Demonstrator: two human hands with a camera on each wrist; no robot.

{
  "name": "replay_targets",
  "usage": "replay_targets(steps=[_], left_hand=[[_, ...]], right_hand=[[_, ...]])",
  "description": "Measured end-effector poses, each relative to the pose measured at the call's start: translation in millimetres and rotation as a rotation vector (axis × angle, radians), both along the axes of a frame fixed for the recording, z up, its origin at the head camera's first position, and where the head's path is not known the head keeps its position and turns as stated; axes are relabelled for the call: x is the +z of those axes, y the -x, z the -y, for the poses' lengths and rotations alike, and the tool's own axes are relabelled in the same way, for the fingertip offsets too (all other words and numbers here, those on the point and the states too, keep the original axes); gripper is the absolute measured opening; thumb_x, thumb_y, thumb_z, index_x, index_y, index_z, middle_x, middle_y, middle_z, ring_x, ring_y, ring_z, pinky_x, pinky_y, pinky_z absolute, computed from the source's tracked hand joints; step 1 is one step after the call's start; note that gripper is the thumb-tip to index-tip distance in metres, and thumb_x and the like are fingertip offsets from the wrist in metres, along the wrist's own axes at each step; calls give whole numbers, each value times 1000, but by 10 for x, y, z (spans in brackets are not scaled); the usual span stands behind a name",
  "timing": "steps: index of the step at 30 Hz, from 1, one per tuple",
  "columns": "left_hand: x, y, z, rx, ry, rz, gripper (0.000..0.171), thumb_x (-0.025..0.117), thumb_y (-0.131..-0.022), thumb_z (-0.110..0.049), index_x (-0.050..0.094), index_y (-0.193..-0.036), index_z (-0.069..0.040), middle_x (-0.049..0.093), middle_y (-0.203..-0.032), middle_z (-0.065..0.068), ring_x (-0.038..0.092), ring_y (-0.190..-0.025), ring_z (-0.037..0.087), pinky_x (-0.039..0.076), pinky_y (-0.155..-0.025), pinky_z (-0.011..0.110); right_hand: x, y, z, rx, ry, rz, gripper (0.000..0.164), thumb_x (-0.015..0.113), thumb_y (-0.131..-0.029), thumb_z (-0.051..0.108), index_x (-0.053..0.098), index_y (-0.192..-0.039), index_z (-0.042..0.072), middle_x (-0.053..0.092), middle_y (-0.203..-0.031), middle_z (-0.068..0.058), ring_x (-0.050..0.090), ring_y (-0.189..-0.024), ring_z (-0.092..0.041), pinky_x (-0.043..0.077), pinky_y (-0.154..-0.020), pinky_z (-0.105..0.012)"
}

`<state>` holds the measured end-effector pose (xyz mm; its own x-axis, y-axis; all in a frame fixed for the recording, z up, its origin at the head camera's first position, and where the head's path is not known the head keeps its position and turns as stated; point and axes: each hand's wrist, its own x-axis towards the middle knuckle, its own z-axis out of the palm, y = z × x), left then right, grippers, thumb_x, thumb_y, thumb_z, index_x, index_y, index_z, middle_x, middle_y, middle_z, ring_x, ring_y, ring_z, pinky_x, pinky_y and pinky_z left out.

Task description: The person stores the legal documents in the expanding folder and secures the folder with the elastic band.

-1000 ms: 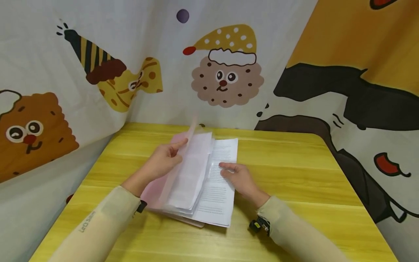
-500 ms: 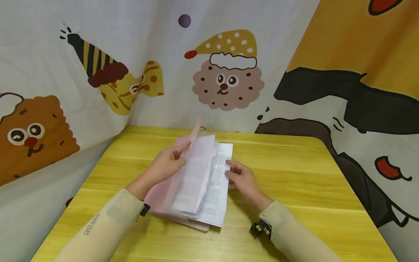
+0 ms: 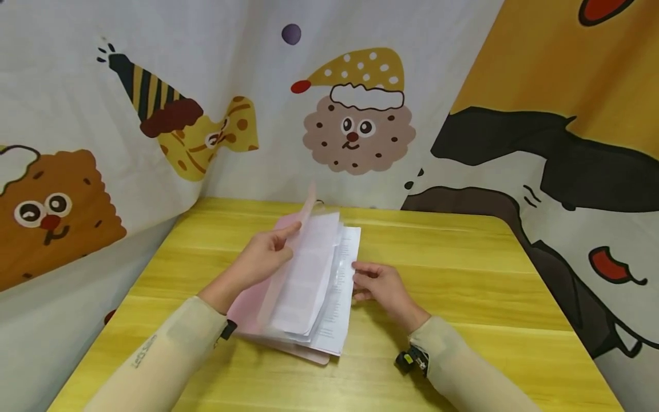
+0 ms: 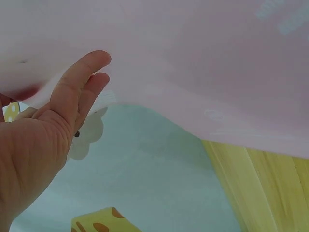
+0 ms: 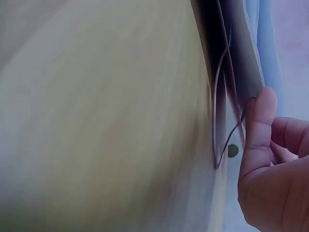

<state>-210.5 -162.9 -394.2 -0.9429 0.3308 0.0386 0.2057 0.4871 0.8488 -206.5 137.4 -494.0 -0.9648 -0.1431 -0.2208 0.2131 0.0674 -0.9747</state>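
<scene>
A pink document folder lies open on the table, with clear sleeves of paper inside. My left hand holds its translucent pink cover raised and tilted. In the left wrist view, two extended fingers lie against that cover, while a reddish blur shows through it at the left. A printed sheet sticks out from the sleeves on the right side. My right hand pinches its right edge between thumb and fingers. In the right wrist view the sheets stand lifted at the fingertips.
The yellow wood-grain table extends around the folder. Behind it hangs a cartoon-printed cloth, meeting the table's back edge. A small black device is strapped at the right wrist, by the sleeve.
My right hand has shifted from lying over the printed page to gripping its right edge. The sheet has moved left, further under the sleeves. My left hand keeps the cover raised.
</scene>
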Motion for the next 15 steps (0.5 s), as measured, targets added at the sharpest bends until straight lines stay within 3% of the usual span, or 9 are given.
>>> replay_targets(steps=[1,3,5,7,10,15], left_hand=[[3,-1,-7,-4,-4,-3,61,54,-103,-8,44,-162,-7,43,-170,5,55,-103,31,39,-58,26],[7,-6,-28,-8,-13,4,61,54,-102,-7,44,-162,-7,44,-169,6,56,-102,29,38,-58,25],[7,-8,-49,-16,-16,6,61,54,-102,-7,44,-162,-7,44,-169,7,55,-86,24,37,-56,24],[14,-13,-73,-14,-17,10,62,55,-101,-8,45,-162,-9,44,-169,6,41,-65,17,32,-52,24],[16,-15,-96,-13,-18,-3,63,56,-100,-9,46,-162,-9,45,-168,7,27,-56,13,30,-51,23],[22,-14,-104,4,-19,-21,62,56,-100,-7,46,-161,-7,45,-168,5,48,-79,25,34,-54,26]], right_hand=[[0,9,30,0,6,1,42,68,-101,3,67,-142,-1,70,-119,-17,71,-87,-20,65,-71,-32],[3,18,93,4,14,-4,41,68,-100,2,67,-142,-3,71,-116,-16,71,-85,-18,65,-69,-31],[-6,28,153,6,17,-10,42,67,-100,1,66,-142,-5,73,-115,-17,72,-82,-17,65,-68,-31],[-12,39,206,-6,17,-9,42,68,-100,1,66,-141,-6,75,-116,-19,73,-78,-17,65,-67,-32],[-23,62,262,-31,24,-7,41,69,-99,0,67,-139,-6,76,-119,-23,74,-75,-17,65,-67,-34],[-31,95,283,-67,72,20,41,70,-98,1,66,-139,-5,75,-124,-25,77,-79,-19,66,-71,-36]])
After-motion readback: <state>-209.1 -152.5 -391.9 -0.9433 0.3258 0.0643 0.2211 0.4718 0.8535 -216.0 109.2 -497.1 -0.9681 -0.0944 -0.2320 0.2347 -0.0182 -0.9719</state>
